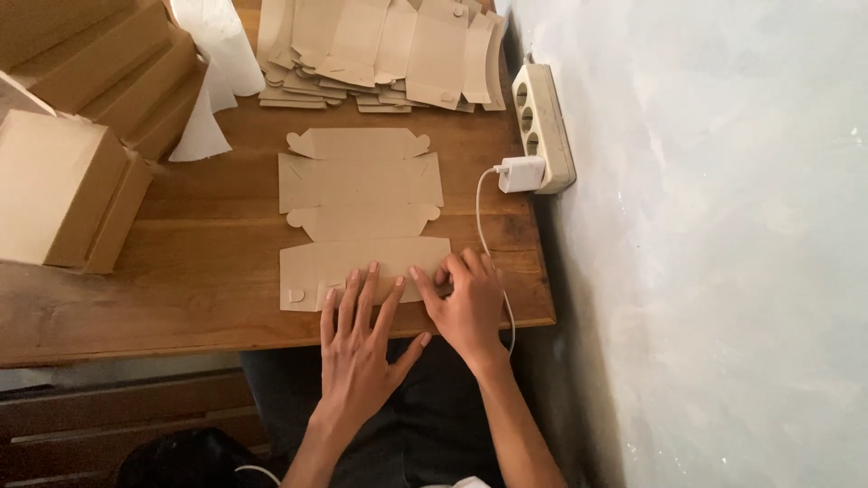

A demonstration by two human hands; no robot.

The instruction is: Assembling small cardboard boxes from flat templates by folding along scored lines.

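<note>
Folded brown boxes stacked far left on the wooden table, white paper sheets just beside them toward the back. Flat cardboard box blank lies unfolded mid-table, its near flap at the front edge. Left hand rests flat on that near flap, fingers spread, grasping nothing. Right hand just beside it at the flap's right end, fingers curled and pressing down on the cardboard; can't tell whether it pinches the edge. Stack of more flat blanks at the back of the table. White charger plugged into beige power strip at the right edge, white cable running down past the right hand. Pale wall to the right.
</note>
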